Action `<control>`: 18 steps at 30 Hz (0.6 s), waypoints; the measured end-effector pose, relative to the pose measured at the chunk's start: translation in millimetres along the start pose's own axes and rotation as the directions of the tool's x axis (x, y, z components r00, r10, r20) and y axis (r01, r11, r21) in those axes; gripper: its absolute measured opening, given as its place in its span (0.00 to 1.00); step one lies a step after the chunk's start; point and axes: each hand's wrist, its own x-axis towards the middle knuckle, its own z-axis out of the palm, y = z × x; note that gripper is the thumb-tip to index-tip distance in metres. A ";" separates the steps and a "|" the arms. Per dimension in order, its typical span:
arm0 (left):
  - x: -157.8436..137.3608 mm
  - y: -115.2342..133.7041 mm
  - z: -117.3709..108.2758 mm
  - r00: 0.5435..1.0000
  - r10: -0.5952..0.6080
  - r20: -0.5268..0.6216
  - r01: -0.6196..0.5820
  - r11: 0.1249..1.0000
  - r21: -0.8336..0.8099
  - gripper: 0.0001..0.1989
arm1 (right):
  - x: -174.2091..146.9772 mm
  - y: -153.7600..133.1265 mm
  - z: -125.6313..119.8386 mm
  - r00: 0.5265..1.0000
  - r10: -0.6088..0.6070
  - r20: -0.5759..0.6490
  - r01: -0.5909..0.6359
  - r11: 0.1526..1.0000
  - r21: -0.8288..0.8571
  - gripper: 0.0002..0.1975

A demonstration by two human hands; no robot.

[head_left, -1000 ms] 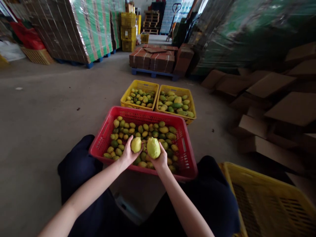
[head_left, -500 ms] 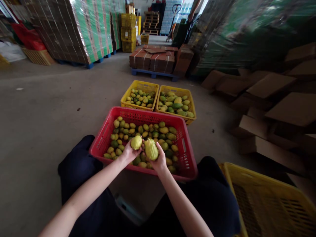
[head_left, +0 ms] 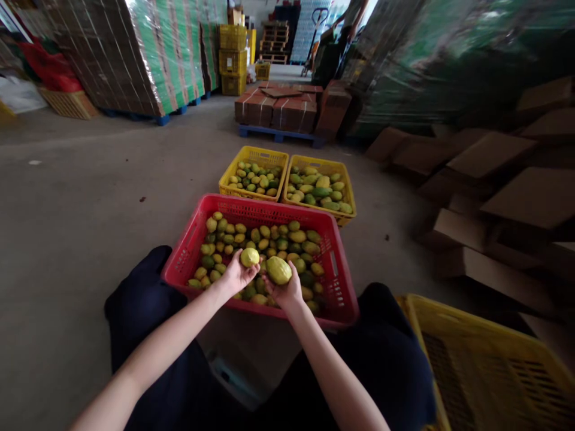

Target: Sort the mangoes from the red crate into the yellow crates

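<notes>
My left hand (head_left: 239, 276) has its fingers curled round a small, yellow-green, lemon-like fruit (head_left: 250, 257). In my right hand (head_left: 288, 293) lies a larger, bumpy, yellow-green fruit (head_left: 279, 270), cupped by the palm and fingers. Both hands are close together above a red plastic crate (head_left: 333, 239), which stands between my knees. Inside it many oval fruits (head_left: 265, 232) are spread, from green to yellow and of mixed sizes. My forearms and the held fruits hide part of the crate's contents.
Behind the red crate stand two yellow crates of similar fruit, a left one (head_left: 223, 179) and a right one (head_left: 353, 197). Another yellow crate (head_left: 485, 323) is at my right. Cardboard boxes (head_left: 494, 263) lie farther right. A pallet of cartons (head_left: 278, 114) and a person (head_left: 353, 24) are ahead.
The larger fruit has turned in my right hand, from upright to lying more sideways, and sits slightly lower. The smaller fruit has shifted a little in my left hand.
</notes>
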 end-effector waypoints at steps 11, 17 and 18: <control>6.3 -0.6 -2.6 0.995 0.094 -0.033 -0.086 0.980 0.181 0.22 | 1.6 -7.5 -2.3 1.000 0.012 0.006 -0.012 1.000 -0.022 0.26; 4.8 2.8 -4.0 0.889 0.422 0.177 -0.457 0.812 0.362 0.16 | 10.1 -11.2 -10.4 0.936 -0.343 0.079 0.352 0.912 -0.209 0.14; 5.8 3.8 -5.7 0.829 0.499 0.251 -0.557 0.707 0.436 0.21 | 10.5 -10.5 -11.4 0.882 -0.461 0.099 0.470 0.841 -0.268 0.18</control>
